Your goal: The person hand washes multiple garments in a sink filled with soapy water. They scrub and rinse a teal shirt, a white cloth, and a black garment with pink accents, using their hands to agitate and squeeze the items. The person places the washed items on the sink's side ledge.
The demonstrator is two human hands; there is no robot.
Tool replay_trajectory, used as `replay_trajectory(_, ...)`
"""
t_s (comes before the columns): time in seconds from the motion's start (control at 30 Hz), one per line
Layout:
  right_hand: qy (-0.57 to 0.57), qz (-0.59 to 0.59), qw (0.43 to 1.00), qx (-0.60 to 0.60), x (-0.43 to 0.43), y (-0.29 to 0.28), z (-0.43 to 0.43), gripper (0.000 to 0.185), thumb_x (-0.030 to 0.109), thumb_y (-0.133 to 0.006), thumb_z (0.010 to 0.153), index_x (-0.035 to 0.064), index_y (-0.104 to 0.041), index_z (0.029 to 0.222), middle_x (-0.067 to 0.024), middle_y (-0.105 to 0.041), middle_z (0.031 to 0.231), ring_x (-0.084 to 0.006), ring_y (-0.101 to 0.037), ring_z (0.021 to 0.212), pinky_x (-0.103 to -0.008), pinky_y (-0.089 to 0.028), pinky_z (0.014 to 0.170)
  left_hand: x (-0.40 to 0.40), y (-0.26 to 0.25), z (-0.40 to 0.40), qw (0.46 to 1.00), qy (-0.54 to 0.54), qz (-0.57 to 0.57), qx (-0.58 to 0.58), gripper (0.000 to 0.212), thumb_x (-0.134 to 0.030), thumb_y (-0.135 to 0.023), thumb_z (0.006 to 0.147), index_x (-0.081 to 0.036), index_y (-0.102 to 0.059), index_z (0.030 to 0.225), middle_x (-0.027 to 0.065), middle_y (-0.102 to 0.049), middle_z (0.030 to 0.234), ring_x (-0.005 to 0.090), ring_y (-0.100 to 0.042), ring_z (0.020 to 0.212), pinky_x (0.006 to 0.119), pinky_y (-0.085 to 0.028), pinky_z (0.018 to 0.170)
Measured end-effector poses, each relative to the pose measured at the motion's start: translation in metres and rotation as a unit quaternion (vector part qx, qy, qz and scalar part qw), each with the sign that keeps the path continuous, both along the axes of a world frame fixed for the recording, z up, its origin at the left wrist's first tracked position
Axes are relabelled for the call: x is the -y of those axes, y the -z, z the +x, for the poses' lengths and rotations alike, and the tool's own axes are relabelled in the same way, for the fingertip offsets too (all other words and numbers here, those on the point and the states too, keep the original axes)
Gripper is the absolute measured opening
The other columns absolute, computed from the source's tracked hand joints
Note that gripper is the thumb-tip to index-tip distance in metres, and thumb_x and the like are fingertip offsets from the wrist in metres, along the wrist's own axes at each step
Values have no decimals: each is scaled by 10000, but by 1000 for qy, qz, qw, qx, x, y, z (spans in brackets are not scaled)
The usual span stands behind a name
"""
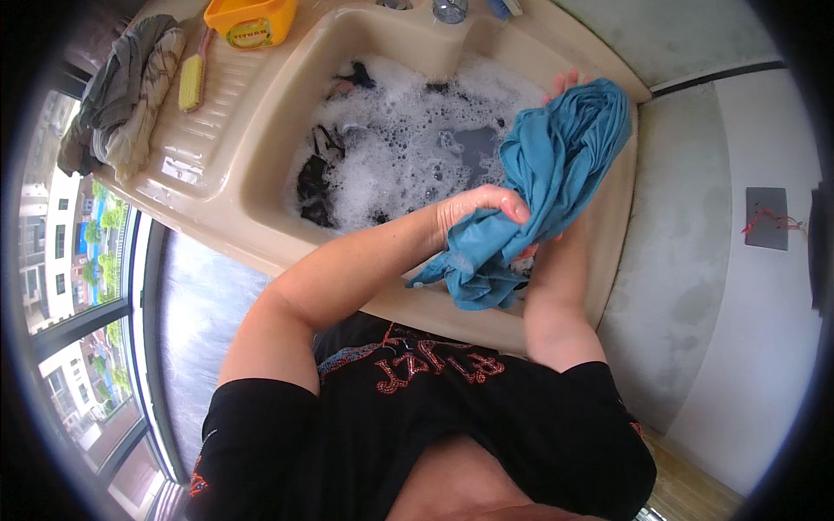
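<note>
A bunched, wet blue cloth (560,156) is lifted over the right side of a beige sink (267,163). My left hand (485,202) grips its lower, gathered part, thumb on top. The forearm of my right hand (567,84) passes beneath the cloth; a few fingertips show past its upper left edge, and the palm is hidden behind the fabric. The cloth's loose end, with a small button, hangs over the sink's near rim. Below, soapy water (417,143) covered in foam fills the basin, with dark fabric (316,189) partly submerged at its left.
On the ribbed drainboard (195,143) lie a yellow-bristled brush (191,81), a yellow plastic tub (251,23) and a heap of grey and patterned cloth (127,91). The faucet (449,10) and a blue brush (505,8) are at the back. A wall (677,215) borders the right side.
</note>
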State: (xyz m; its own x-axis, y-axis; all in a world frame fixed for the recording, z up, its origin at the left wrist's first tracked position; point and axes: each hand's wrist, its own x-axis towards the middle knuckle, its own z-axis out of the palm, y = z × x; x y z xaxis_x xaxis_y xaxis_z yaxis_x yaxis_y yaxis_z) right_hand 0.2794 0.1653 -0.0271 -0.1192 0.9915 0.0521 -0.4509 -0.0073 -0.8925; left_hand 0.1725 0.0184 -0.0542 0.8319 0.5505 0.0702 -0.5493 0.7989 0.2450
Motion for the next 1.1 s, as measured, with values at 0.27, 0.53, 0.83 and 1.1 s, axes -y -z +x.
replay_trajectory(0.27,32,-115,892,435,-82,54,73,633,406,-685,680,-67,-550,1077,-192,-586,1046,-295,-579,930,-353,-454,812,-25,-12,11,713,-59,346,-607,250,-161,-633,645,22,-635,816,164,-632,823,228,-619,768,339,-496,701)
replay_trajectory(0.53,-137,-42,827,544,-80,82,64,539,355,-653,725,-58,-566,1059,-205,-588,1058,-318,-585,930,-356,-456,796,-16,-22,-5,591,-20,458,-663,253,-177,-639,625,21,-625,782,165,-630,818,270,-618,762,363,-493,679)
replay_trajectory(0.83,-481,-24,835,-265,-35,43,50,865,674,-470,734,121,-251,1362,-140,-332,1345,-292,-290,1258,-451,-293,1003,-11,-11,-27,974,-32,123,-188,538,3,-664,486,40,-564,1013,119,-620,944,200,-587,828,286,-460,761)
replay_trajectory(1.1,-156,4,946,284,-66,-50,84,446,185,-658,710,13,-533,1102,-124,-585,986,-209,-570,887,-345,-465,796,-29,-28,-32,783,-71,307,-537,508,-91,-683,528,36,-555,1003,136,-632,868,197,-598,772,317,-481,708)
